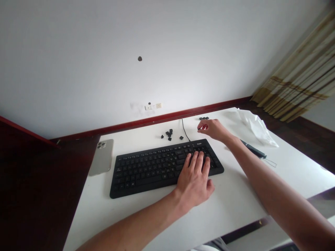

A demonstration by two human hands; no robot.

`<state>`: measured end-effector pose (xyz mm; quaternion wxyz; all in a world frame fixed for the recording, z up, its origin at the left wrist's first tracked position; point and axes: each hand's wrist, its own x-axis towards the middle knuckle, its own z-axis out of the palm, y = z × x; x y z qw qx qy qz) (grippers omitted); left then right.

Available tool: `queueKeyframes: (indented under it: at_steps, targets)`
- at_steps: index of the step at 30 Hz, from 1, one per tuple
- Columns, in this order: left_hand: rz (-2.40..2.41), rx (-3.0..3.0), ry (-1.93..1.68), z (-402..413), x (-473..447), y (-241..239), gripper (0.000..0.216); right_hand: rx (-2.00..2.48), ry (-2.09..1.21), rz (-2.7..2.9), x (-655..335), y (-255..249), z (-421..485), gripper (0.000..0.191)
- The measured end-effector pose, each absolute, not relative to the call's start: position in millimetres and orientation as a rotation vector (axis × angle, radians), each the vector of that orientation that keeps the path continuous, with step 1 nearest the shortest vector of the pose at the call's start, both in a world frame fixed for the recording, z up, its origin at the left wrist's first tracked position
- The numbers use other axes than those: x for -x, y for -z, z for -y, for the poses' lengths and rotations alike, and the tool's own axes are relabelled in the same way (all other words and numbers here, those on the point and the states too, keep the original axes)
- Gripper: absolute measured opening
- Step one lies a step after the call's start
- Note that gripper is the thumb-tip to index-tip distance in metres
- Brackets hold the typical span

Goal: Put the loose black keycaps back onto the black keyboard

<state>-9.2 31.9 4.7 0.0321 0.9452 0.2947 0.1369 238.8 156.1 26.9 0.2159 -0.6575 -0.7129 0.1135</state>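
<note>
Keyboard [149,177] lay on a white table [117,223], the left hand [192,183] on its number-pad end, the right hand [213,129] beyond its far edge.
The left fingers were flat and slightly spread over the keys; the right thumb and forefinger were pinched narrow on a small dark piece [199,129] near the keyboard's far right corner. Loose black keycaps [170,138] were scattered just beyond the keyboard, near its cable [185,130]. A phone [103,160] lay just beside the keyboard's left end; a dark tool [255,150] and white plastic [258,127] lay to its right.
</note>
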Motion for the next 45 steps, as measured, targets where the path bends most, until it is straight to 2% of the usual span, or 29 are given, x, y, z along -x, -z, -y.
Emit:
queueKeyframes:
  at_steps: [5, 9, 14, 17, 23, 27, 32, 39, 45]
  targets:
    - [-0.916, -2.908, -0.446, -31.7, 8.4, -2.6, 0.065, 1.787, -0.401, 1.930, -236.7, -28.8, -154.3, 0.017]
    - [-0.909, -2.894, -0.451, -31.4, 9.1, -2.5, 0.065, 1.765, -0.480, 1.850, -238.0, -33.3, -153.0, 0.028]
    - [-0.907, -2.911, -0.454, -30.7, 10.6, -5.3, 0.065, 1.832, -0.481, 1.875, -237.2, -31.6, -155.4, 0.027]
    - [-0.930, -2.976, -0.439, -28.8, 13.2, -10.7, 0.066, 1.804, -0.447, 1.936, -238.0, -22.7, -158.8, 0.030]
    - [-1.061, -3.141, -0.339, -23.4, 20.3, -27.3, 0.065, 1.790, -0.472, 1.825, -253.5, 9.5, -179.6, 0.019]
    - [-1.112, -3.230, -0.260, -19.9, 22.9, -35.2, 0.066, 1.874, -0.554, 1.721, -257.9, 18.4, -187.9, 0.029]
    - [-1.099, -3.228, -0.268, -20.1, 22.8, -32.3, 0.067, 1.881, -0.622, 1.675, -248.1, 10.3, -180.8, 0.018]
    - [-1.022, -3.144, -0.495, -26.0, 20.3, -20.0, 0.066, 1.768, -0.586, 1.755, -244.3, 3.2, -172.9, 0.008]
    - [-0.917, -3.003, -0.504, -30.7, 15.6, -8.2, 0.067, 1.800, -0.534, 1.934, -245.2, -15.7, -161.3, 0.021]
